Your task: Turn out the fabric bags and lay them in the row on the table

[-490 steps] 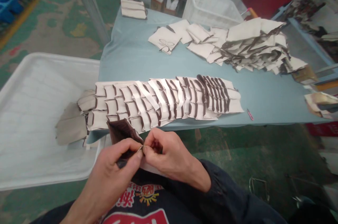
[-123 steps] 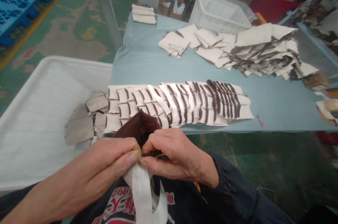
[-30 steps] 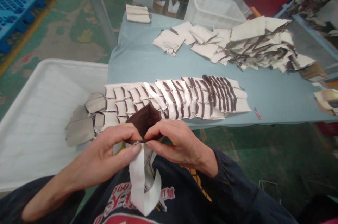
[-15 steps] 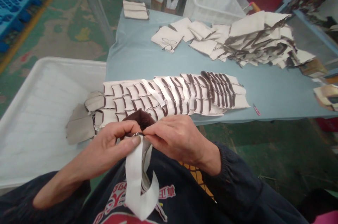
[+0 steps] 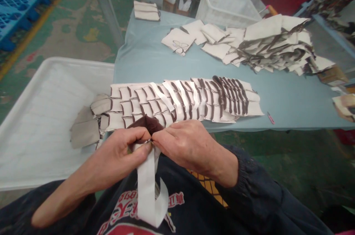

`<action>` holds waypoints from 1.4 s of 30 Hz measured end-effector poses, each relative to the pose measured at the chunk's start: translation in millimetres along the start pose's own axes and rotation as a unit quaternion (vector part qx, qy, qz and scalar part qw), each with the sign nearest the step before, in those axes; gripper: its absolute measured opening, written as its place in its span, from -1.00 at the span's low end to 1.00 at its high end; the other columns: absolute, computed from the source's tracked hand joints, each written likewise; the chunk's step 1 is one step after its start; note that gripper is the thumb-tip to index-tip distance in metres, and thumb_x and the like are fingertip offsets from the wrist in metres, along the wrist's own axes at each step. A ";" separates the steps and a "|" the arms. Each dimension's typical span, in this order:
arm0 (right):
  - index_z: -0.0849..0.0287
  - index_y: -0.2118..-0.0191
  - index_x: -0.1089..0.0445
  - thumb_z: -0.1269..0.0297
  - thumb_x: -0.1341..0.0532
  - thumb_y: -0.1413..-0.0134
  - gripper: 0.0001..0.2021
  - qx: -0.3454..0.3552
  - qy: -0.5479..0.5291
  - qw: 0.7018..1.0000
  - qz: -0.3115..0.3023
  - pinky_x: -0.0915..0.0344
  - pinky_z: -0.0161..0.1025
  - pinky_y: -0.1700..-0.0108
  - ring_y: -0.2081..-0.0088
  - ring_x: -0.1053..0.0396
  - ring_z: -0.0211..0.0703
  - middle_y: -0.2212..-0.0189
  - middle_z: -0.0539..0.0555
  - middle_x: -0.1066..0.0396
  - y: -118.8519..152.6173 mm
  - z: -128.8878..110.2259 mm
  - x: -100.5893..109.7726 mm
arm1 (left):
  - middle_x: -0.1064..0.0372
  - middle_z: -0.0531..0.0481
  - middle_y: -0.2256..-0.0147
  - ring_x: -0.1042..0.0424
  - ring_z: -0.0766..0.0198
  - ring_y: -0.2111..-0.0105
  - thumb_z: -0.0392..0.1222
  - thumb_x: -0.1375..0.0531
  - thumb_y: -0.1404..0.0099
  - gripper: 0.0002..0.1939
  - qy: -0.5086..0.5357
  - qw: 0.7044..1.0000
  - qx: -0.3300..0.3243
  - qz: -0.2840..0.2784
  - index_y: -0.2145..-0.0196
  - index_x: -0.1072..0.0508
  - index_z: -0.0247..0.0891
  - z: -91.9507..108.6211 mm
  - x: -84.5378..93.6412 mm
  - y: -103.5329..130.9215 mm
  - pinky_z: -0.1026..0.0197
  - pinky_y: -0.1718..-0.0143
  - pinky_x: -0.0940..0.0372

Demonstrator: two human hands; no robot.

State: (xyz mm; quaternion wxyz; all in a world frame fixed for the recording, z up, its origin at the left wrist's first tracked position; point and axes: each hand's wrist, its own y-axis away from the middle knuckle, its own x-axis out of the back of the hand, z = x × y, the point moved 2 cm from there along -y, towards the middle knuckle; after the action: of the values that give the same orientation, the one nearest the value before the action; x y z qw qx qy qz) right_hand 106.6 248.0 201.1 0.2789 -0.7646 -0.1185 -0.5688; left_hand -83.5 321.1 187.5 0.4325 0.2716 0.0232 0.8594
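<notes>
Close to my chest, my left hand (image 5: 126, 146) pinches the top edge of a fabric pouch (image 5: 146, 123) with a brown inside and pale outside. My right hand (image 5: 188, 150) grips the same edge, its fingertips touching those of the left. Small dark details at the pinch are too fine to name. A white ribbon (image 5: 146, 187) hangs from under the left thumb and curls up at its lower end. Beyond my hands lies a long overlapping row of cream pieces with brown edges (image 5: 133, 107), with several white strips across its middle.
The row lies on a blue-covered table (image 5: 144, 57). A white plastic bin (image 5: 50, 116) stands at the left, with grey pieces (image 5: 84, 131) at its edge. A heap of cream pieces (image 5: 277, 46), a clear crate (image 5: 227, 6) and pink snips (image 5: 270, 118) are farther right.
Both hands stay at the pouch edge and have shifted slightly, the fingertips drawing closer together. The hanging ribbon has swung a little to the right. The view has tilted slightly.
</notes>
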 end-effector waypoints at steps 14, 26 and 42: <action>0.10 0.32 -0.44 0.54 -0.14 -0.44 -0.72 -0.009 0.054 0.991 0.124 -0.04 -0.10 0.43 0.51 -0.29 -0.16 0.58 -0.08 -0.41 1.6 -0.2 -17.8 | -0.31 0.09 0.50 -0.29 0.26 0.47 0.17 -0.09 -0.30 -0.60 0.022 0.998 0.056 -0.003 0.48 -0.40 -0.18 -4.3 -12.9 -10.7 0.25 0.49 -0.17; 0.09 0.33 -0.41 0.49 -0.14 -0.55 -0.67 0.109 0.045 0.976 0.181 -0.23 -0.14 0.33 0.43 -0.34 -0.15 0.53 -0.06 -0.40 3.3 12.7 -36.9 | -0.25 0.13 0.59 -0.17 0.33 0.54 0.08 -0.17 -0.18 -0.68 0.100 0.989 0.089 0.055 0.58 -0.39 -0.17 -10.9 -17.7 -7.4 0.29 0.54 -0.07; 0.25 0.13 -0.56 0.53 -0.10 -0.60 -0.72 0.207 0.176 0.962 0.028 -0.37 -0.11 0.19 0.33 -0.49 -0.12 0.27 0.16 -0.70 7.1 0.1 10.0 | -0.42 0.05 0.50 -0.27 0.31 0.46 0.18 -0.59 -0.08 -0.58 0.408 0.893 0.185 -0.038 0.45 -0.70 -0.25 -28.9 -13.2 -4.3 0.36 0.49 -0.25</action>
State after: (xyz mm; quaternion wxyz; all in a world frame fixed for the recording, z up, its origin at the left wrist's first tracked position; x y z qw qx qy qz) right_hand 113.5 240.9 208.3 0.4632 -0.5810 -0.1614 -0.6495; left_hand -88.2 319.4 155.8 0.3591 -0.0291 0.3663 0.8579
